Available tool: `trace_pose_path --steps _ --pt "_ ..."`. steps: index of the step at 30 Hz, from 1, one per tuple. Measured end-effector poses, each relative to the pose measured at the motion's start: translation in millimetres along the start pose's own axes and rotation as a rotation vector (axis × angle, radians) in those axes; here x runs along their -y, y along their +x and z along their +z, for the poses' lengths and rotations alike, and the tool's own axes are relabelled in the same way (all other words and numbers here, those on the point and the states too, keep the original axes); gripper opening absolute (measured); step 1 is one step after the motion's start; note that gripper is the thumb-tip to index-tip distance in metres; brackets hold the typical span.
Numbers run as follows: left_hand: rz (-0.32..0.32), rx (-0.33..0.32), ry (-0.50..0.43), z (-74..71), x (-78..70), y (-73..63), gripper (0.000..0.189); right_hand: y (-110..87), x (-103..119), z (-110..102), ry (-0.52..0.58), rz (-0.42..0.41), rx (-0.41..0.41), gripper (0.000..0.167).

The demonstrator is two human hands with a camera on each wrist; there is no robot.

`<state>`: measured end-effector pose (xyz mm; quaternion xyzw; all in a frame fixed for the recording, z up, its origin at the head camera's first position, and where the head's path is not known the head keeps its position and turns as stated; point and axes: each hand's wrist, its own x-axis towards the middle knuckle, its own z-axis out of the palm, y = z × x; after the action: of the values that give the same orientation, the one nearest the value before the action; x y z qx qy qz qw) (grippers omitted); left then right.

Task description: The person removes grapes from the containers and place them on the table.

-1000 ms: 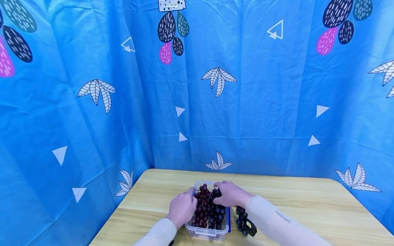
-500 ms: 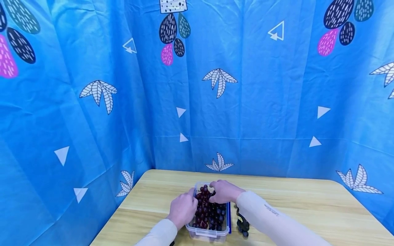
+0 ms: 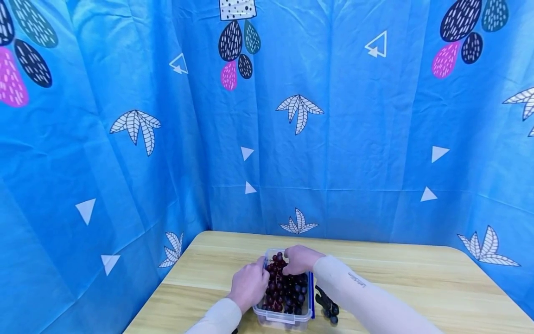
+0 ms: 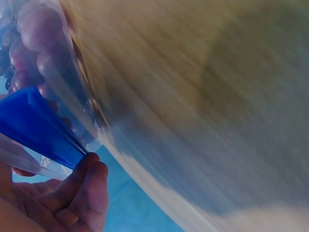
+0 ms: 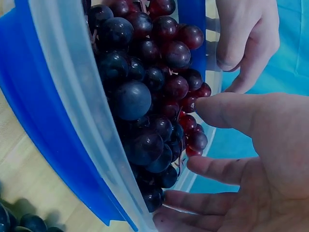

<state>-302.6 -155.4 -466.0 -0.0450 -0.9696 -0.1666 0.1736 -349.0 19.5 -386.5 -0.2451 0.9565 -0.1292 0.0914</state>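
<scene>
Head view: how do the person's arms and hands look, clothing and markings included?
The left sleeve and right sleeve are long and off-white; the right one carries dark lettering too small to read. The left hand and right hand wear no gloves.

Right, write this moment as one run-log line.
left hand: grips container; right hand: touches grapes inside; dark bunch: on table, outside

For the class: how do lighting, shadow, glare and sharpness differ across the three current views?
Head: bright, with darker folds in the curtain; left wrist: dim and hazy, grapes softened behind the box wall, a dark shadow patch on the table; right wrist: bluish but clearer, small highlights on the grapes.
</scene>
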Motion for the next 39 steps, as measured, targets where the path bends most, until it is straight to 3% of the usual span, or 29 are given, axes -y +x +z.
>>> trace_pose_path --steps 16,22,39 --pt "-0.008 0.005 0.012 1.0 0.5 -0.7 0.044 13.6 -1 7 -0.056 0.073 0.042 0.043" --pt "-0.007 0.021 0.001 -1.3 -1.7 -1.7 0.045 14.9 -1 6 -0.051 0.071 0.050 0.019" --pt "-0.003 0.012 0.003 -1.9 -1.7 -1.6 0.044 19.8 -1 5 -0.110 0.077 0.027 0.025"
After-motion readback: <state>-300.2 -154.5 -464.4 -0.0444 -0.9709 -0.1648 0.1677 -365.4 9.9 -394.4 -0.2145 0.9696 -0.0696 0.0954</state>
